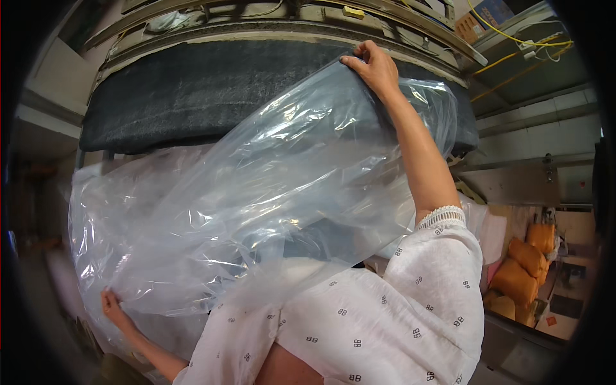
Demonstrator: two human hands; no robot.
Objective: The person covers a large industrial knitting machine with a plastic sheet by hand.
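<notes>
A large sheet of clear plastic film (256, 186) stretches between my two hands, creased and shiny. Up at the far side, my right hand (375, 67) pinches its upper edge, with the arm reached out over a dark padded surface (160, 96). My left hand (115, 309) is low at the left, fingers closed on the film's lower left part. Between them the film drapes slantwise over the front of the dark surface and against my white patterned top (359, 314). Whether the film is a single layer or a bag, I cannot tell.
Behind the dark surface runs a metal frame with rails (269, 25), with a small yellow item (353, 13) on it. Yellow cables (513, 38) hang at the upper right. Orange sacks (523, 269) are piled at the right, near a pale wall (545, 135).
</notes>
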